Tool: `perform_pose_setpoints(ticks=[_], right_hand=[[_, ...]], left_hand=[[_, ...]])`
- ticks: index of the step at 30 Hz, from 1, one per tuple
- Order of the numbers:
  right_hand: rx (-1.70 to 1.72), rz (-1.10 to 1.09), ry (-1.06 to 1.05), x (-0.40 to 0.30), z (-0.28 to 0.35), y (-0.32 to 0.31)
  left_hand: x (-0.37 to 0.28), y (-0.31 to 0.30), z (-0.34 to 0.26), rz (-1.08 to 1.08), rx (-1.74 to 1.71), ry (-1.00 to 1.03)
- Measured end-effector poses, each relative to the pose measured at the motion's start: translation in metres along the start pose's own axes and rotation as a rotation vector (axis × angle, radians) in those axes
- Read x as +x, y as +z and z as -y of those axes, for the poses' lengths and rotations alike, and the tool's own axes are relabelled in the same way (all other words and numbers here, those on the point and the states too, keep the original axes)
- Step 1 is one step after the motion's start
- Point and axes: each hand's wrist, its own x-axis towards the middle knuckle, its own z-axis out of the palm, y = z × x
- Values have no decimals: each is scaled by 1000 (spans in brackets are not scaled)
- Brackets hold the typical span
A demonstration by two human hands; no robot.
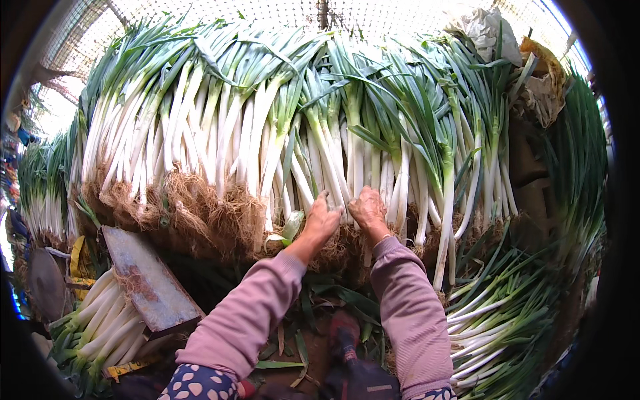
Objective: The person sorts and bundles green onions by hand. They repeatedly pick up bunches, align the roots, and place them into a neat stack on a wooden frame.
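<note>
A wide row of leeks or large green onions (250,145) lies side by side before me, white stalks and brown roots (225,215) towards me, green leaves at the far side. My left hand (322,217) is at the lower ends of several white stalks near the middle, fingers curled against them. Just to its right, my right hand (368,206) is curled over the lower part of another stalk. The two hands are close together but apart. The fingertips of both are partly hidden, so how firmly they grip cannot be told. A loose peeled leaf piece (291,227) lies left of my left hand.
A worn board (150,280) leans at the lower left over a bundle of leeks (107,320). More leeks (490,325) lie at the lower right. Crumpled plastic bags (487,32) sit at the back right. Fallen leaves (300,350) litter the ground around my feet.
</note>
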Motion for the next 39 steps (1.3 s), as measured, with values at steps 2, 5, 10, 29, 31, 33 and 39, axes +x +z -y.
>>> perform_pose_setpoints(ticks=[2, 5, 10, 29, 31, 33, 39], right_hand=[[147, 66, -15, -10, 15, -8], [467, -28, 49, -2, -5, -1], [403, 40, -97, 5, -9, 21], [91, -274, 20, 17, 11, -6], [148, -348, 50, 29, 8, -8], [62, -343, 48, 34, 2, -16], [75, -270, 146, 78, -19, 6]], left_hand=[[34, 11, 18, -5, -226, -150], [60, 20, 41, 60, -442, -230], [62, 17, 49, 197, -566, -182], [27, -51, 38, 540, -1112, 86], [33, -77, 39, 642, -1158, 173], [29, -92, 30, 835, -1519, 172], [34, -86, 51, 724, -1246, 158]])
